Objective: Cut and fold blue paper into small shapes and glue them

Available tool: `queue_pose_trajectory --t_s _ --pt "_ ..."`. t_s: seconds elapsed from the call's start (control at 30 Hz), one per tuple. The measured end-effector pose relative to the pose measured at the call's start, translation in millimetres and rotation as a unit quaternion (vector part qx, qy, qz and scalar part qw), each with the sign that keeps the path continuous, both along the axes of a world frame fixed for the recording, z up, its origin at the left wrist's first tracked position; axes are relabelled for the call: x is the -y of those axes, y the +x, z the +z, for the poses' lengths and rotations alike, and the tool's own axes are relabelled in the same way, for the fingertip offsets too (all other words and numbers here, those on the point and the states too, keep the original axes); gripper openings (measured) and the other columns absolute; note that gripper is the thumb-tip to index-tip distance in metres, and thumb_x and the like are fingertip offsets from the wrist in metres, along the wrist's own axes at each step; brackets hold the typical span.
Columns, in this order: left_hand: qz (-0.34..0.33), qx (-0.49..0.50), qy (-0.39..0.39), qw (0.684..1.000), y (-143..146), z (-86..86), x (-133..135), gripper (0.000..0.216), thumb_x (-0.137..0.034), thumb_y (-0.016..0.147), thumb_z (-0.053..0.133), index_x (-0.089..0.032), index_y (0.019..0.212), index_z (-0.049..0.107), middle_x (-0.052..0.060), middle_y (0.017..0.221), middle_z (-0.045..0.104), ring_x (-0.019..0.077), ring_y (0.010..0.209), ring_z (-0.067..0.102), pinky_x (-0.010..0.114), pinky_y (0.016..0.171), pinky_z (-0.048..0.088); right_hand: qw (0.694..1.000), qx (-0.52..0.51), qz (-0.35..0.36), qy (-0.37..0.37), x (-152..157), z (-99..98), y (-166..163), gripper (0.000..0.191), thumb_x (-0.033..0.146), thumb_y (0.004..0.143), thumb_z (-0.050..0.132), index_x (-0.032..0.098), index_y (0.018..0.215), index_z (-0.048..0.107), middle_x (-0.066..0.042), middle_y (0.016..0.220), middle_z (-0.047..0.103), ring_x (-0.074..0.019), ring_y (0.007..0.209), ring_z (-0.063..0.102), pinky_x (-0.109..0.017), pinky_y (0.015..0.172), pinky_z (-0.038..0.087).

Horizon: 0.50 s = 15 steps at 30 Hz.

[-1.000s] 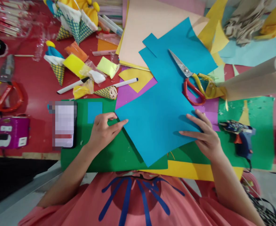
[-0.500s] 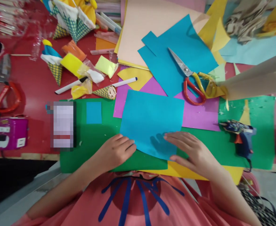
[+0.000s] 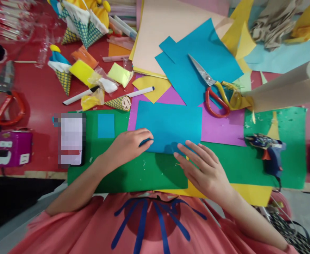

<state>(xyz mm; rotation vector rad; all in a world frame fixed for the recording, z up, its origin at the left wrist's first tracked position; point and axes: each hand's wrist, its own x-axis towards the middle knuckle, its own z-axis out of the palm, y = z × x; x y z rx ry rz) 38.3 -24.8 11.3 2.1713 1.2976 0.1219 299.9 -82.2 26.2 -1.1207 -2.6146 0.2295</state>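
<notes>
A blue sheet of paper (image 3: pixel 168 121) lies in front of me on a green sheet (image 3: pixel 118 176), its near edge bent up or folded over. My left hand (image 3: pixel 131 144) has the sheet's near left corner between thumb and fingers. At the near right edge, the fingers of my right hand (image 3: pixel 202 165) are spread, with the fingertips at the paper; whether they press on it I cannot tell. Beyond the right hand, scissors (image 3: pixel 210 83) with red and yellow handles rest on a larger blue sheet (image 3: pixel 202 53). A small blue square (image 3: pixel 106 125) lies left of my left hand.
A phone (image 3: pixel 72 139) lies at the left, and a glue gun (image 3: pixel 272 151) at the right. Behind the blue sheet are a marker (image 3: pixel 140 92), a small paper cone (image 3: pixel 119 103) and clay packets (image 3: pixel 82 72). A purple power adapter (image 3: pixel 12 148) stands at far left.
The sheet's near edge has come up and away from me, so the sheet looks shorter. My left hand has moved forward and now pinches its corner; my right hand has shifted left.
</notes>
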Motion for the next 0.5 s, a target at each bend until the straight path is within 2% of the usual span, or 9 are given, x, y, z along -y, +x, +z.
queue_pose_trajectory --t_s 0.1,0.23,0.3,0.37,0.5 --pt "0.012 -0.03 0.007 0.999 3.3 -2.4 -11.3 0.026 -0.035 0.093 0.043 -0.022 0.097 0.065 0.002 0.1 0.071 0.0193 0.09 0.066 0.029 0.076 0.048 0.999 0.043 -0.009 -0.03 -5.6 -11.0 -8.3 0.041 0.02 0.091 0.052 0.021 0.132 0.054 -0.007 0.145 0.048 -0.0281 0.138 0.039 -0.049 0.111 0.037" --pt "-0.014 -0.073 0.085 0.994 8.0 -2.4 -18.2 0.025 -0.03 0.092 0.045 -0.019 0.099 0.066 0.006 0.097 0.072 0.0242 0.093 0.065 0.037 0.086 0.048 0.997 0.052 -0.036 -0.043 -14.3 -28.9 -11.5 0.042 0.024 0.093 0.05 0.021 0.135 0.052 -0.011 0.144 0.048 -0.0302 0.137 0.04 -0.052 0.111 0.036" --pt "-0.013 -0.084 0.161 0.983 11.6 -0.2 -14.0 0.031 -0.027 0.093 0.043 -0.015 0.116 0.061 0.011 0.112 0.068 0.0272 0.106 0.061 0.042 0.093 0.045 0.997 0.047 -0.04 -0.048 -17.2 -34.6 -10.6 0.043 0.025 0.093 0.05 0.02 0.136 0.051 -0.012 0.144 0.048 -0.0302 0.137 0.04 -0.052 0.111 0.036" --pt "-0.014 -0.084 0.215 0.973 16.3 1.4 -4.2 0.036 -0.024 0.093 0.043 -0.014 0.126 0.055 0.013 0.132 0.058 0.0283 0.12 0.055 0.043 0.102 0.041 0.996 0.043 -0.043 -0.058 -19.5 -37.6 -9.1 0.044 0.026 0.093 0.049 0.021 0.137 0.049 -0.012 0.145 0.047 -0.0296 0.138 0.039 -0.053 0.112 0.035" --pt "-0.076 -0.081 0.222 0.969 27.1 -4.8 20.9 0.045 -0.03 0.094 0.044 -0.015 0.136 0.047 0.014 0.146 0.045 0.0287 0.135 0.041 0.047 0.113 0.031 0.995 0.041 -0.037 -0.083 -25.0 -39.1 -6.2 0.045 0.029 0.094 0.049 0.023 0.138 0.047 -0.013 0.146 0.046 -0.0295 0.139 0.037 -0.054 0.112 0.034"
